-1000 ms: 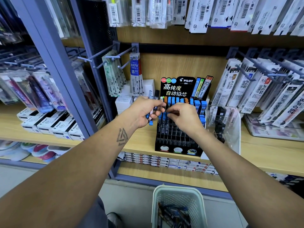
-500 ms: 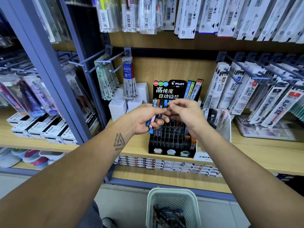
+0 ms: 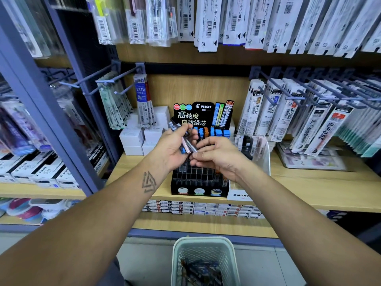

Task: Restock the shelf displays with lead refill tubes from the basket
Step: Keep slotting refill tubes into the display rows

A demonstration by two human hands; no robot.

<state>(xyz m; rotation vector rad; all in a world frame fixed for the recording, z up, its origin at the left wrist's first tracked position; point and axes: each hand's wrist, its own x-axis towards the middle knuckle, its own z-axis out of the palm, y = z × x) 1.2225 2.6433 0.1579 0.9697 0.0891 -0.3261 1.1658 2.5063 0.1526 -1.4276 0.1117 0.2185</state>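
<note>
While my left hand (image 3: 173, 145) grips a fanned bunch of lead refill tubes (image 3: 186, 142) and my right hand (image 3: 216, 155) pinches one's tip, a loose pull could spill them behind the black Pilot display rack (image 3: 199, 178).

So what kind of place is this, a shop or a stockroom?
Most likely a stationery shop aisle. Barcoded refill packs hang on pegs, a black Pilot display holds lead tubes, and boxed stock sits on the wooden shelf.
</note>
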